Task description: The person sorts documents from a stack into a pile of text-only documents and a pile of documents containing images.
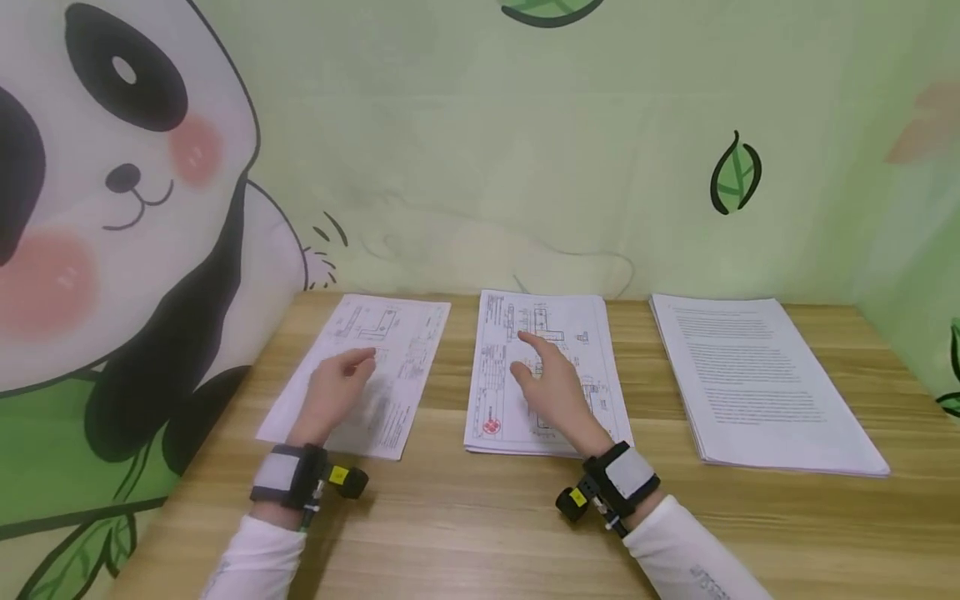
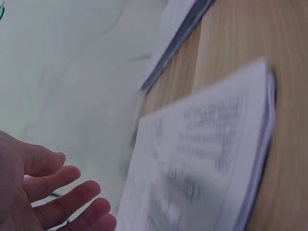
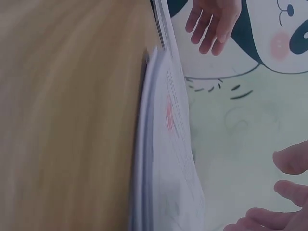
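Note:
My left hand (image 1: 333,396) hovers over a stack of sheets with technical drawings (image 1: 423,333) at the left. Its fingers are loosely bent and hold nothing; a gap to the paper shows in the left wrist view, where the stack (image 2: 207,144) has several layers at its edge. Above the middle stack of drawings (image 1: 483,392), which bears a red logo, is my right hand (image 1: 558,387). Its thumb and forefinger are spread apart with nothing between them. In the right wrist view the right hand (image 3: 284,207) is clear of the sheets (image 3: 171,159).
A third stack of sheets (image 1: 757,400), printed with lines of text, lies to the right on the wooden table (image 1: 450,525). Behind the table hangs a pale green backdrop (image 1: 480,167) with a panda (image 1: 135,183) at the left.

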`<state>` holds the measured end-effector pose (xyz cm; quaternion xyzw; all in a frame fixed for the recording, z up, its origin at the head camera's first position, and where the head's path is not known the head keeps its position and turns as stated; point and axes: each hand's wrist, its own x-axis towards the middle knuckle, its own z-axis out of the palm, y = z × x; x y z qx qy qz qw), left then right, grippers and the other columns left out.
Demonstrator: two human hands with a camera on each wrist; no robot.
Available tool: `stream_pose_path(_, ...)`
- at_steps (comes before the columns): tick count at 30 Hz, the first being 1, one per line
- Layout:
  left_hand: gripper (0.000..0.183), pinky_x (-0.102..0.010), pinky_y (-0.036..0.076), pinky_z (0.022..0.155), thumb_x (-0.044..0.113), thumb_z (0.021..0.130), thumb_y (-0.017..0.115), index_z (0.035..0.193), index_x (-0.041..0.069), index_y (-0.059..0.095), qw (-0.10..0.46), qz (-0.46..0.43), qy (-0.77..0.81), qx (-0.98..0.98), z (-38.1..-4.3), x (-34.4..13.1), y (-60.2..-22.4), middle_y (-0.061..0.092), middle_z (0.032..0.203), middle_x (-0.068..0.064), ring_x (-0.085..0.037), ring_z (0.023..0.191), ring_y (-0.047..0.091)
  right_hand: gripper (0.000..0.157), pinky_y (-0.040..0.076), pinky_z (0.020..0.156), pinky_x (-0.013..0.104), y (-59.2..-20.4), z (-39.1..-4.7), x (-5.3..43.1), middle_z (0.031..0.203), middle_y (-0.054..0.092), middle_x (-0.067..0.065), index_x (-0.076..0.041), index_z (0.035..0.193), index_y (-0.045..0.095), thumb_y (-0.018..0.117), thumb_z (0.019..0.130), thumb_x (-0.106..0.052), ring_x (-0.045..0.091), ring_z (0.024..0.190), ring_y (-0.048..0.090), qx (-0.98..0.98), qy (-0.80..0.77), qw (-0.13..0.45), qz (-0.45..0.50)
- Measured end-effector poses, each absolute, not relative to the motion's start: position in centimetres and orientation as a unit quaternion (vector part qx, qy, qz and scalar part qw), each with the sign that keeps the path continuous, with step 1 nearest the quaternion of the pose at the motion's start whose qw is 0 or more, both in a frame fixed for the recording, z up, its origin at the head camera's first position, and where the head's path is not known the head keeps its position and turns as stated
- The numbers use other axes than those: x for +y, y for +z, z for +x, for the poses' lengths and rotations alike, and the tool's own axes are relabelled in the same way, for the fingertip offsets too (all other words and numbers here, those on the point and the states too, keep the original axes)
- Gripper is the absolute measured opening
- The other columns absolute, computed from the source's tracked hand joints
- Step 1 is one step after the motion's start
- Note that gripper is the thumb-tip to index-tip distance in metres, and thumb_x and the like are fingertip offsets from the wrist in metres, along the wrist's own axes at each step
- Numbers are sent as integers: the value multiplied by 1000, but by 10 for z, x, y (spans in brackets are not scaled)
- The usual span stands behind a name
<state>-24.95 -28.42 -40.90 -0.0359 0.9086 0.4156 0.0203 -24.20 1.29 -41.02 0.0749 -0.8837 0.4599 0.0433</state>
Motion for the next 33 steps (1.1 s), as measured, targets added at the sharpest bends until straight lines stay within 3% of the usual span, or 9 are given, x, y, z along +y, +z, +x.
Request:
stream_pose_path(6, 52, -61, 34, 103, 35, 98, 39, 141, 6, 39, 35, -77, 390, 917, -247, -328, -409, 37, 146, -24, -42, 130, 37, 49, 40, 105, 50, -413, -238, -22, 144, 44, 14, -15, 140, 42, 54, 92, -21, 33, 133, 40, -859, 507, 6, 74)
stream_pose_path(13, 54, -65, 29, 103, 28, 98, 40, 141, -4, 34, 45, -89, 337, 936, -243, -366, -414, 32, 146, -31, -48, 131, 31, 55, 35, 110, 48, -420, -235, -61, 148, 38, 16, -12, 143, 35, 52, 92, -23, 33, 135, 37, -829, 548, -72, 87)
stream_pose_path(22, 63, -67, 26, 103, 35, 96, 41, 144, -2, 27, 78, -117, 324, 936, -242, -368, -418, 28, 147, -31, -50, 131, 28, 61, 26, 113, 53, -436, -233, -98, 151, 32, 16, -14, 146, 30, 55, 91, -26, 35, 138, 29, -780, 607, -131, 82)
stream_pose_path(29, 60, -65, 31, 102, 34, 96, 42, 143, -2, 30, 73, -115, 343, 929, -243, -357, -411, 35, 143, -31, -48, 126, 36, 63, 18, 118, 48, -438, -228, -113, 154, 28, 9, -16, 147, 27, 55, 91, -24, 25, 142, 23, -752, 638, -155, 65)
stream_pose_path(33, 61, -65, 30, 104, 34, 97, 40, 145, -1, 26, 81, -132, 368, 917, -243, -357, -405, 32, 146, -30, -48, 129, 33, 64, 17, 118, 47, -436, -229, -113, 153, 30, 8, -17, 147, 26, 55, 91, -24, 24, 142, 24, -712, 682, -165, 39)
